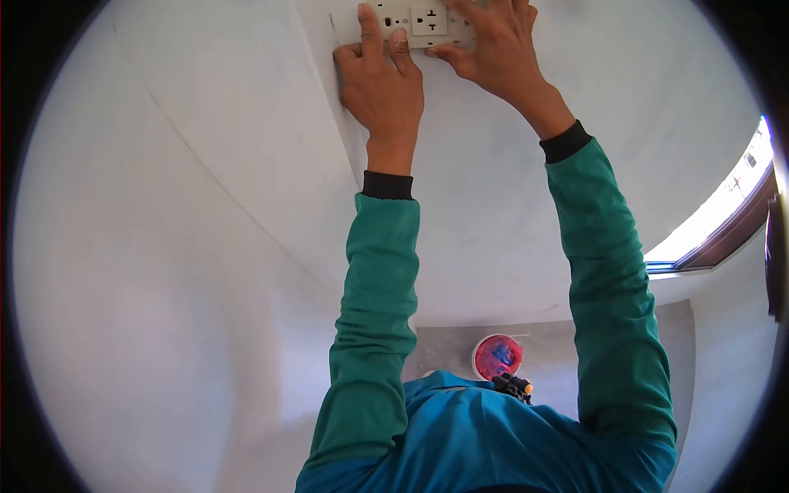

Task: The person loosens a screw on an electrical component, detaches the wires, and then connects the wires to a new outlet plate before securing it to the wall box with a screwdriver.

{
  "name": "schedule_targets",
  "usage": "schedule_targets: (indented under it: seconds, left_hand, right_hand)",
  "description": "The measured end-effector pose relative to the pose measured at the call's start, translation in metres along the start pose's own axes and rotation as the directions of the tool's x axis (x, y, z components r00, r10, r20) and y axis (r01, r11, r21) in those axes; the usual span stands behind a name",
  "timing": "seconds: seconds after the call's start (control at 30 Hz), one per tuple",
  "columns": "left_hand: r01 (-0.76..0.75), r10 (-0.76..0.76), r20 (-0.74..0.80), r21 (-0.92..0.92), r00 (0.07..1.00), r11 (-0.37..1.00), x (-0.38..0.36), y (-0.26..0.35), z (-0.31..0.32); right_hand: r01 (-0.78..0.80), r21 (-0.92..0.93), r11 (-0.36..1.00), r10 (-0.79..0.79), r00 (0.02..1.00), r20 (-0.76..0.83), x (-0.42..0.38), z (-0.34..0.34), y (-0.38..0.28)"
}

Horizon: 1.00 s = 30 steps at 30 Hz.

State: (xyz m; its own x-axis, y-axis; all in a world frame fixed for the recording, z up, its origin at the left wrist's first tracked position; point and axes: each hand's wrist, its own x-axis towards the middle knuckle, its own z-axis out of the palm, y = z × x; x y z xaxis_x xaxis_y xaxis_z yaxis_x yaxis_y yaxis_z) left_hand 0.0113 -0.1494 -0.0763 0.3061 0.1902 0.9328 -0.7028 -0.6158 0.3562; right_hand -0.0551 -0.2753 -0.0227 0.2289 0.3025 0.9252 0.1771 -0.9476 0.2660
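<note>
A white wall socket plate (428, 21) with a dark-slotted outlet lies against the white wall at the top of the view; its upper edge is partly cut off. At its left end, my left hand (382, 86) grips it, one finger stretched up over the face and the thumb on the lower edge. My right hand (503, 53) grips the right end, its thumb under the bottom edge and its fingers over the top. Part of the plate is hidden behind both hands.
A wall corner runs just left of the plate. Below on the grey floor (444, 341) stands a round container (498, 357) with red and blue contents. A dark item with an orange tip (528, 388) hangs at my waist. At right is a bright window (715, 201).
</note>
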Motion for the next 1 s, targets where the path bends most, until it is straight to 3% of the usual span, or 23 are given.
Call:
schedule_targets:
  seconds: [0.2, 0.27, 0.4, 0.47, 0.67, 0.87, 1.0]
  left_hand:
    - [-0.045, 0.038, -0.066, -0.103, 0.997, 0.994, 0.006, 0.012, 0.016]
    - [0.009, -0.053, -0.150, -0.282, 0.987, 0.959, 0.002, 0.011, 0.025]
    - [-0.009, -0.016, -0.089, -0.277, 0.996, 0.961, 0.003, 0.007, 0.024]
    - [0.002, -0.019, -0.045, -0.357, 0.999, 0.934, 0.006, 0.008, 0.021]
    - [0.024, -0.032, -0.026, -0.262, 0.999, 0.965, 0.010, 0.011, 0.015]
    - [-0.028, 0.008, -0.059, -0.349, 0.998, 0.937, 0.008, 0.010, 0.027]
    - [0.019, -0.021, -0.003, -0.289, 1.000, 0.957, 0.007, 0.008, 0.021]
  right_hand:
    - [0.001, -0.003, 1.000, -0.001, 1.000, -0.023, 0.003, -0.005, 0.015]
    - [0.005, 0.027, 1.000, -0.005, 1.000, -0.017, -0.001, -0.003, 0.018]
    - [-0.020, 0.000, 1.000, 0.020, 1.000, -0.007, -0.004, 0.000, 0.018]
    - [-0.039, -0.059, 0.998, 0.040, 0.999, 0.017, -0.003, -0.002, 0.017]
    - [-0.004, -0.061, 0.998, 0.005, 1.000, 0.011, 0.001, -0.006, 0.014]
    - [0.062, -0.158, 0.986, -0.054, 0.997, 0.054, -0.008, -0.003, 0.029]
    - [0.076, -0.095, 0.993, -0.065, 0.992, 0.110, 0.000, -0.011, 0.028]
